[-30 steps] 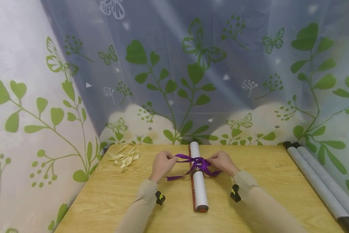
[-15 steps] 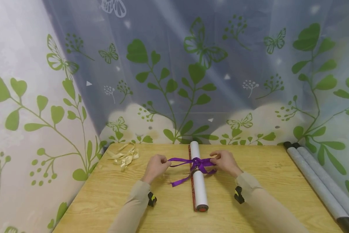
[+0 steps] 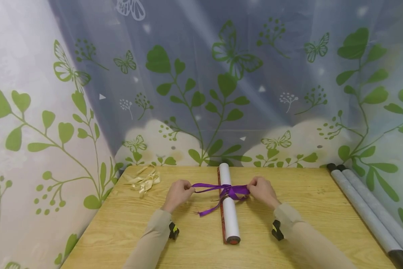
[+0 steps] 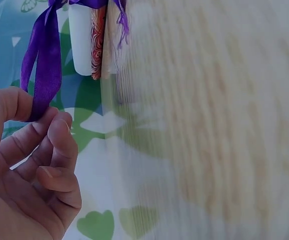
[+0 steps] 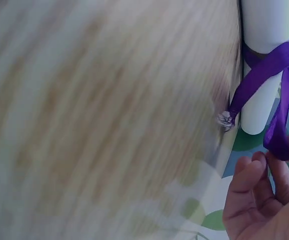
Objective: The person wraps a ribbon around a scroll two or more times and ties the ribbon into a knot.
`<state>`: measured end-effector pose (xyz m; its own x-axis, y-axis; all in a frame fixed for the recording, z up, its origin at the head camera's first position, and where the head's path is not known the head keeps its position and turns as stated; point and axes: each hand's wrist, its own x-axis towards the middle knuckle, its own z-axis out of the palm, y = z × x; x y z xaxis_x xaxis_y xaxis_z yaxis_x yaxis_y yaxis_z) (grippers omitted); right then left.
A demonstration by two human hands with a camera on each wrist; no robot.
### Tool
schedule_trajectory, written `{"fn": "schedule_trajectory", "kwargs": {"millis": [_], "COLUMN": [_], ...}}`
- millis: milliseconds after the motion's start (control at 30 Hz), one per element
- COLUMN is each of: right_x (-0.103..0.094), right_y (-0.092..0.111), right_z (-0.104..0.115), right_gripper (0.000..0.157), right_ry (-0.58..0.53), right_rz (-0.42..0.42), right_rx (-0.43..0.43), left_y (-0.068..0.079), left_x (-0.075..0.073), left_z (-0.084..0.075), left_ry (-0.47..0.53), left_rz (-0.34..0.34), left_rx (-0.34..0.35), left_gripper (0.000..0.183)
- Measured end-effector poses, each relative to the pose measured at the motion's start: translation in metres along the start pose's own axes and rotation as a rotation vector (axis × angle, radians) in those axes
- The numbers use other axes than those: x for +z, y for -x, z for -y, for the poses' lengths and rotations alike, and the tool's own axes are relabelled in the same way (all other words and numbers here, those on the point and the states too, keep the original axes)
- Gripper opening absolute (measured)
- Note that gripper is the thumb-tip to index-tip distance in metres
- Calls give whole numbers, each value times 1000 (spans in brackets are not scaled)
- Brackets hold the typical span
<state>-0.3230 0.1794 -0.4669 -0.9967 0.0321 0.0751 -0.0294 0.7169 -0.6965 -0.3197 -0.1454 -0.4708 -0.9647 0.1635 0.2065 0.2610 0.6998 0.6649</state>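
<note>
A rolled white scroll with a dark end knob and a red patterned strip along its left side lies lengthwise on the table. Round its middle a purple ribbon is tied in a bow. The left hand pinches the left loop of the ribbon between thumb and forefinger, stretched out sideways. On the other side, the right hand pinches the right loop near its end. One frayed ribbon tail hangs toward the front left; the other tail lies to the right of the scroll.
A heap of cream ribbon lies at the table's back left. Two long grey rolls with black ends lie along the right edge. The wooden table backs onto a leaf-and-butterfly patterned curtain.
Both hands have moved apart, drawing the loops outward, and the bow's knot looks smaller. The right fingers have come together on their loop. The front left tail has shifted.
</note>
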Motion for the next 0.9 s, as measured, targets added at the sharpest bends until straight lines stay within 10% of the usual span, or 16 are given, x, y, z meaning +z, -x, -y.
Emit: {"fn": "schedule_trajectory", "kwargs": {"millis": [900], "right_x": [-6], "right_y": [9], "right_z": [-22], "right_gripper": [20], "right_ry": [-79], "right_rz": [27], "right_rx": [116], "left_y": [-2], "left_x": [-1], "left_z": [10], "left_ry": [0], "left_rz": [-31], "left_rx": [-89], "left_gripper": [19]}}
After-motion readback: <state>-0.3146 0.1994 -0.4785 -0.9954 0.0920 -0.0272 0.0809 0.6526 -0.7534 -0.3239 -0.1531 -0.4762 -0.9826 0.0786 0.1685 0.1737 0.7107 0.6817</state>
